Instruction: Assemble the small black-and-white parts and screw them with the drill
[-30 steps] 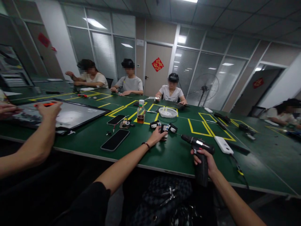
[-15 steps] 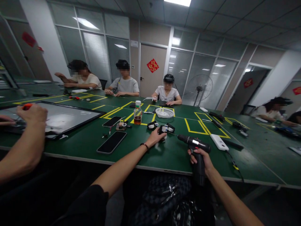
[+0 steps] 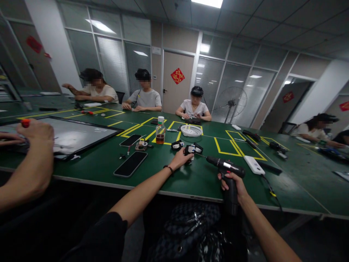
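Note:
My right hand [image 3: 232, 183] is wrapped round the grip of a black cordless drill [image 3: 227, 167], a finger at its red trigger. The drill's long thin bit points left, its tip at or very near a small black-and-white device [image 3: 194, 148]. My left hand [image 3: 182, 158] grips that device from the left and holds it at the table; its exact kind I cannot make out. A similar black-and-white piece [image 3: 177, 145] lies just behind my left fingers. Left of my forearm are a dark smartphone [image 3: 131, 164] and a small motor-like part [image 3: 141, 145] with wires.
On the green table [image 3: 169, 185] stand a bottle of amber liquid [image 3: 160, 133] and a white round basket [image 3: 191, 130]. At right lies a white power bank [image 3: 254, 165] with a cable. A neighbour's hand [image 3: 36, 133] works over a large panel [image 3: 81, 136]; several people sit opposite.
My hands, the drill and the device stay almost where they were. The neighbour's hand at left has shifted slightly, and the person opposite has brought both hands together.

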Available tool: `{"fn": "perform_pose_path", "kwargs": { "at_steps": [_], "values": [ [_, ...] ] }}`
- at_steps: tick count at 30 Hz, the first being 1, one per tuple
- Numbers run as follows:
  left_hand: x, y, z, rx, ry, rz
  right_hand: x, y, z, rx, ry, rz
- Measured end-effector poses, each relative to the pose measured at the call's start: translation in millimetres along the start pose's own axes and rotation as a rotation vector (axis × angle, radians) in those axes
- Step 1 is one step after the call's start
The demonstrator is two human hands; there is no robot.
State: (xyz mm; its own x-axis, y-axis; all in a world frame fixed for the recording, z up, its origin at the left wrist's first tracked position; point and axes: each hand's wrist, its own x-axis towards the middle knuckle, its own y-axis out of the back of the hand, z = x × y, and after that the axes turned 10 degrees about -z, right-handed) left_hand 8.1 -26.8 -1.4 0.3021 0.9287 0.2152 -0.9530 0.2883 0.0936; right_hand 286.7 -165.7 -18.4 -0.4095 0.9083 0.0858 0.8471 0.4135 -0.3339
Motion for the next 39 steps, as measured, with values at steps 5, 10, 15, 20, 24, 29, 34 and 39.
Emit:
{"fn": "perform_pose_path", "kwargs": {
  "at_steps": [5, 10, 15, 20, 24, 29, 34, 39],
  "values": [
    [-2.4, -1.4, 4.0, -0.037, -0.002, -0.017, 1.1, 0.0, -0.8, 0.006, 0.006, -0.015],
    [-3.0, -1.4, 4.2, -0.003, -0.001, -0.013, 0.2, -1.1, -2.1, 0.0, -0.015, -0.033],
    [-3.7, 0.0, 6.2, 0.046, -0.011, -0.015, -0.2, 0.6, -0.2, -0.001, -0.007, -0.017],
    [-0.7, -0.8, 1.2, 0.197, 0.019, 0.01, 1.7, 4.4, 3.1, 0.017, -0.001, -0.02],
    [5.2, -1.3, -8.6, 0.287, -0.003, 0.011, 1.6, 5.2, 3.1, 0.038, -0.007, -0.025],
    [6.7, -2.3, -11.0, 0.29, 0.003, 0.004, 0.5, 4.4, 1.8, 0.043, -0.009, -0.028],
    [1.1, -4.7, -0.8, 0.265, 0.043, 0.023, 1.3, 7.3, 3.8, 0.028, 0.01, -0.028],
    [-3.1, -5.9, 8.0, 0.284, 0.056, 0.028, 1.2, 8.5, 4.2, 0.025, 0.001, -0.029]
  ]
}}
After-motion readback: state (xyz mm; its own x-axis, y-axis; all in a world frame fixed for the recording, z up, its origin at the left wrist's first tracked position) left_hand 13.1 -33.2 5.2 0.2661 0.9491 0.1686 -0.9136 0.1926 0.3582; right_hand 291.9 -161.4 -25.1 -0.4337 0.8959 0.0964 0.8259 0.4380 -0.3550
